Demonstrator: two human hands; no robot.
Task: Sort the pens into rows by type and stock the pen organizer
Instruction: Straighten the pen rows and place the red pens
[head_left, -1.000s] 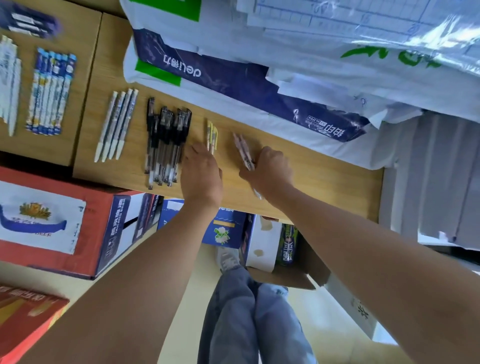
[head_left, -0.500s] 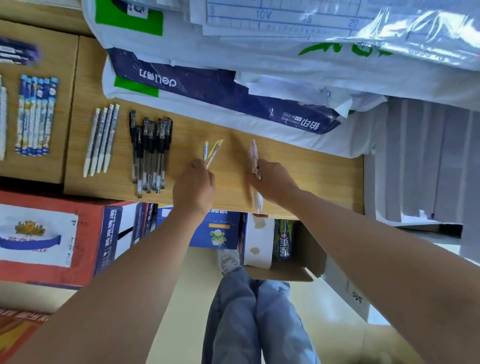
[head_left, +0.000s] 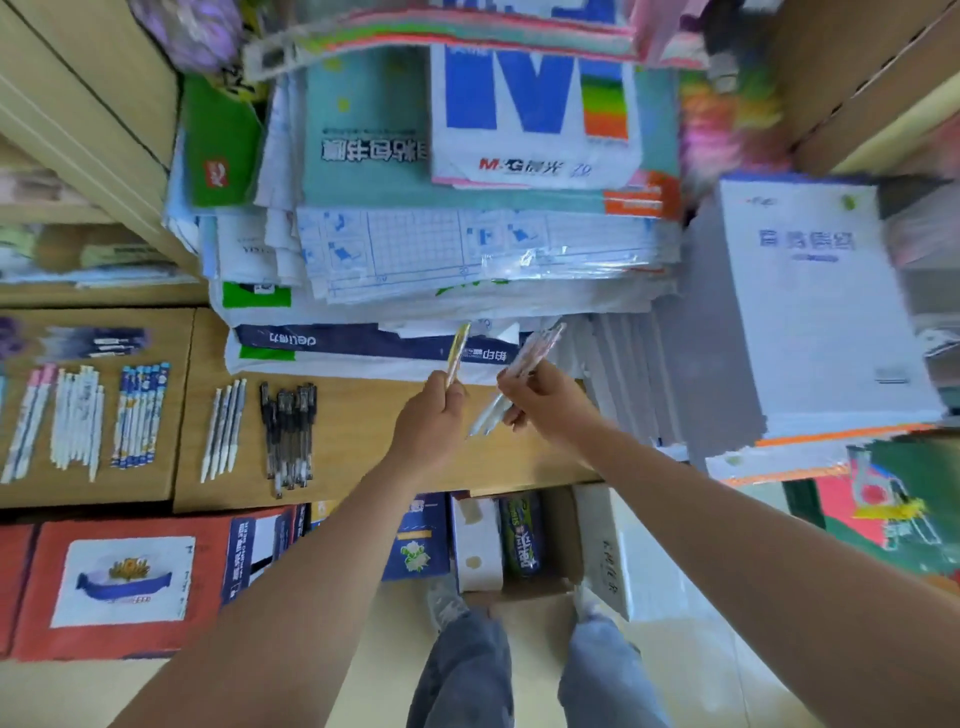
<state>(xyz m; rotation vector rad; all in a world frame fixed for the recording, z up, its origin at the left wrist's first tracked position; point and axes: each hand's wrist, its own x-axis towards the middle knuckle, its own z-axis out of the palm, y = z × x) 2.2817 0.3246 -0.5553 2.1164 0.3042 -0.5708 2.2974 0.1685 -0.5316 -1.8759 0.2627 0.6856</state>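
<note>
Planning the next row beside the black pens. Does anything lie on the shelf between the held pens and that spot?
Nothing visible does. Left hand holds yellow pens, right hand pink pens, above the shelf just right of the black pens.

Top of the stack, white paper ream wrapper with a large blue letter (head_left: 530, 130): I read "M&G", then "70". Lower down, dark blue band on a white paper package (head_left: 363, 343): "deli", upside down to me. The remaining print is Chinese characters, or too blurred for me to read.
</note>
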